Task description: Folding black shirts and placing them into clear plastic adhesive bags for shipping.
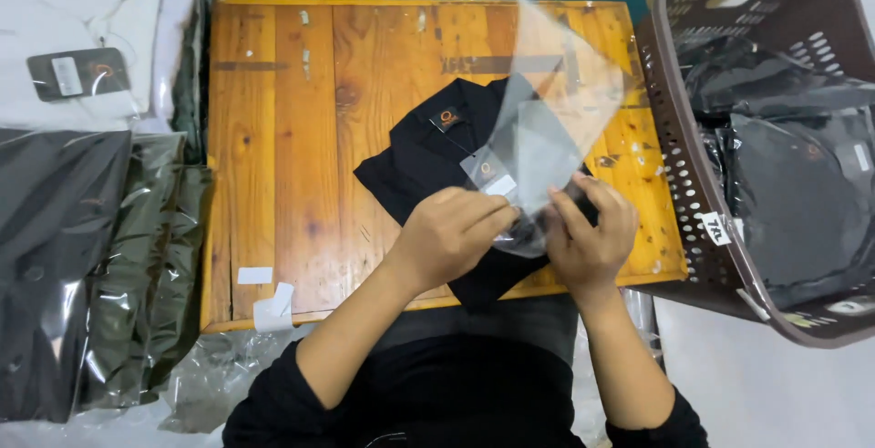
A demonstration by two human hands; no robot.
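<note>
A folded black garment [428, 161] with a small tag lies on a small wooden table [292, 138]. Over its right half rises a clear plastic bag [556, 102], tilted up toward the far right. My left hand [451, 234] pinches the bag's near edge over the garment. My right hand [592, 229] grips the same edge just to the right. Both hands are close together at the table's front.
A brown perforated basket [679, 165] at the right holds bagged dark garments. Stacks of bagged clothes [91, 257] lie at the left, with white ones [82, 38] farther back. White tape scraps [272, 307] stick to the table's front left edge.
</note>
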